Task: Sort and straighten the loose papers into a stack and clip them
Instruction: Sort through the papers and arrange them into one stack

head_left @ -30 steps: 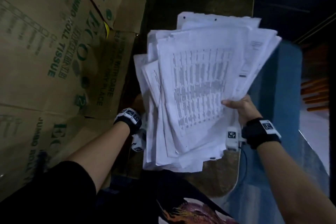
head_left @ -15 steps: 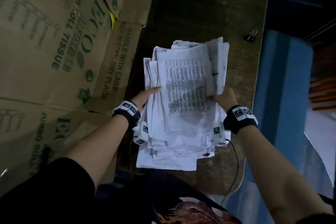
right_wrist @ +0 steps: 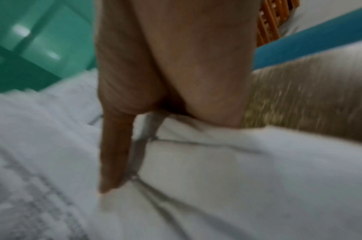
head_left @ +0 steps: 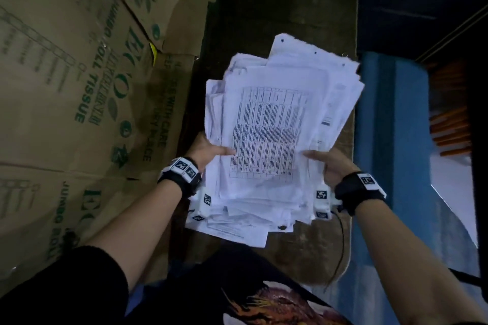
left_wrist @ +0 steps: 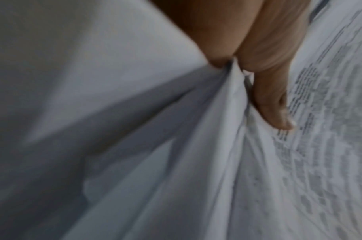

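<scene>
A thick, uneven bundle of white papers (head_left: 274,124) is held above the wooden table (head_left: 277,2), its top sheet printed with a table of text. My left hand (head_left: 208,149) grips the bundle's left edge, thumb on top. My right hand (head_left: 326,159) grips the right edge the same way. In the left wrist view the thumb (left_wrist: 274,104) presses on the printed sheet (left_wrist: 319,129), with sheets wedged under it. In the right wrist view the thumb (right_wrist: 114,154) lies on the papers (right_wrist: 217,178). The sheet edges stick out at different angles. No clip is visible.
Flattened cardboard boxes (head_left: 66,87) printed with green text cover the left side. A blue surface (head_left: 390,140) runs along the table's right edge, with orange slats (head_left: 449,129) beyond it. A black cable (head_left: 340,245) hangs from my right wrist.
The bundle was lowered toward the table half a second ago and is now raised and tilted again. A binder clip seen then at the table's far right is now out of sight.
</scene>
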Demonstrator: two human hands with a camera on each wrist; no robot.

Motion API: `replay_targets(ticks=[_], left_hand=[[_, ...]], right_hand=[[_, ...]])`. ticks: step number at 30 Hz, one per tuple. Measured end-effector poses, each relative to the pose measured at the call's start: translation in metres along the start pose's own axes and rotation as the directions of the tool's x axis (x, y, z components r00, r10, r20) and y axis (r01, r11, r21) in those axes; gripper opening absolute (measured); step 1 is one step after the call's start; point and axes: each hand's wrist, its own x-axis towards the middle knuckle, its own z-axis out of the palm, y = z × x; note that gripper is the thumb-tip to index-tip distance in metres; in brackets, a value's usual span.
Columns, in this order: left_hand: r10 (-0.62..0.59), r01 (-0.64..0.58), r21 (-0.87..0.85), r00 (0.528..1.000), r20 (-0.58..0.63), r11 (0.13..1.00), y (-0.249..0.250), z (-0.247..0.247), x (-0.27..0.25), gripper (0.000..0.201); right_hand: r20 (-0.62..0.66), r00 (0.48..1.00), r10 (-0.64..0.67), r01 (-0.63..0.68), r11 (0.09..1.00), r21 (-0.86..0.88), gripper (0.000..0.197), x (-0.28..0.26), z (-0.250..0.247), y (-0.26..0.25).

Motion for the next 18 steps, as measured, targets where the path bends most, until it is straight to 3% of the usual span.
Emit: replay_targets(ticks=[3, 5, 7, 9, 11, 12, 14, 18], left_hand=[[0.135, -0.136, -0.025, 0.989, -0.056, 0.990, 0.035, -0.006, -0.021, 0.112], [0.256, -0.263, -0.023, 0.952, -0.170, 0.965, 0.063, -0.007, -0.039, 0.102], [0.380, -0.408, -0.050, 0.884, -0.273, 0.912, 0.084, -0.005, -0.054, 0.081], [0.465, -0.529, -0.114, 0.814, -0.348, 0.841, 0.100, -0.003, -0.066, 0.052], [0.531, -0.634, -0.198, 0.749, -0.396, 0.747, 0.108, 0.002, -0.078, 0.031], [0.556, -0.671, -0.232, 0.725, -0.406, 0.705, 0.107, 0.003, -0.081, 0.033], [0.573, -0.682, -0.257, 0.722, -0.387, 0.685, 0.100, 0.001, -0.078, 0.036], [0.590, -0.631, -0.214, 0.774, -0.229, 0.745, 0.078, -0.012, -0.065, 0.040]], right_hand=[[0.056, 0.972, -0.228, 0.220, 0.967, 0.128, 0.053, -0.031, 0.008, -0.021], [-0.039, 0.908, -0.417, 0.419, 0.903, 0.093, 0.048, -0.054, 0.024, -0.045], [-0.174, 0.772, -0.612, 0.609, 0.789, -0.073, 0.036, -0.076, 0.040, -0.072], [-0.232, 0.642, -0.731, 0.699, 0.682, -0.216, 0.025, -0.089, 0.048, -0.092], [-0.241, 0.548, -0.801, 0.766, 0.597, -0.238, 0.023, -0.096, 0.050, -0.102], [-0.226, 0.521, -0.823, 0.791, 0.565, -0.233, 0.027, -0.099, 0.051, -0.102], [-0.199, 0.513, -0.835, 0.810, 0.547, -0.210, 0.036, -0.103, 0.049, -0.098], [-0.052, 0.626, -0.778, 0.750, 0.619, -0.234, 0.038, -0.097, 0.030, -0.079]])
